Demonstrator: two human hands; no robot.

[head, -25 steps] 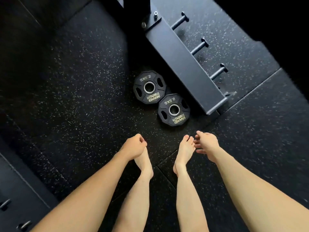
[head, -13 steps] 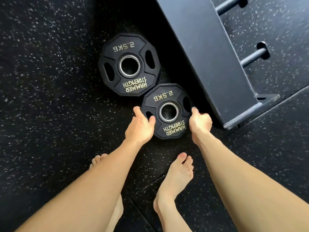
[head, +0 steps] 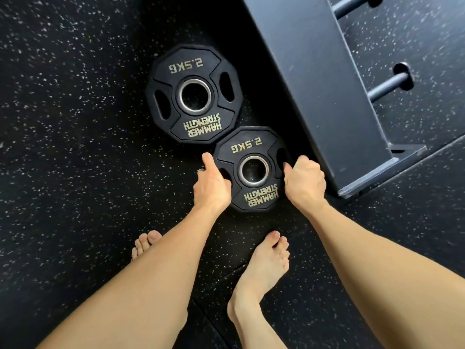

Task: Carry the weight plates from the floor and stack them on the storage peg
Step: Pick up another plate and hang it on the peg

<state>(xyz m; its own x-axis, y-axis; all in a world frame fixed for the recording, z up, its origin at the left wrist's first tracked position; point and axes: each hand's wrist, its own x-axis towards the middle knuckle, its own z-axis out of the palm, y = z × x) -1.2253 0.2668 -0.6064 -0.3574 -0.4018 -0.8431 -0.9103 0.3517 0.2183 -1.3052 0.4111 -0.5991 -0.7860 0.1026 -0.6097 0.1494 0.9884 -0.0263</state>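
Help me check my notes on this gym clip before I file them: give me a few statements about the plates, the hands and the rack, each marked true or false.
1. Both weight plates lie flat on the floor. True: the far plate and the near plate rest on the rubber floor.
2. The near plate is marked 5KG. False: it reads 2.5KG.
3. Both hands are at the near plate. True: the left hand and right hand grip its opposite sides.
4. A plate already hangs on a storage peg. False: the visible peg is bare.
5. The person wears shoes. False: the right foot is bare.
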